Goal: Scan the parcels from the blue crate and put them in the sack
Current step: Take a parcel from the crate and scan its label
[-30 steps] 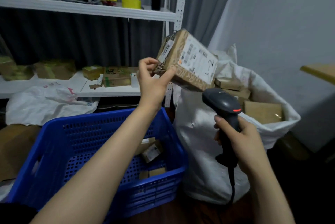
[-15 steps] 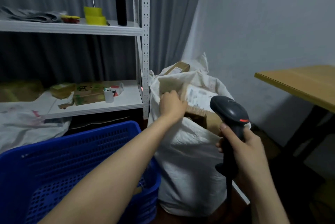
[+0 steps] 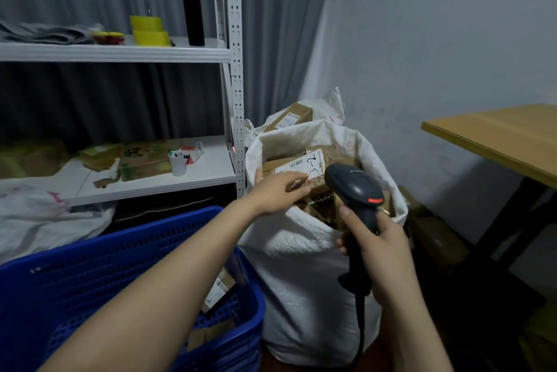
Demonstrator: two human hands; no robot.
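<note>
Inside the sack point(image 3: 301, 254), straight fingers point(image 3: 297, 187) of the left hand point(image 3: 275, 192) rest on parcels point(image 3: 303, 163); right hand point(image 3: 382, 251) grips scanner point(image 3: 352, 184).

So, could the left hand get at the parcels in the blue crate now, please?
Probably yes: the left hand looks free, the blue crate is open-topped below its forearm, and nothing covers the parcels inside.

Blue perforated crate point(image 3: 126, 269), white woven sack point(image 3: 304, 266), brown parcel point(image 3: 301, 168) with white label, dark grey scanner point(image 3: 355, 190)
</note>
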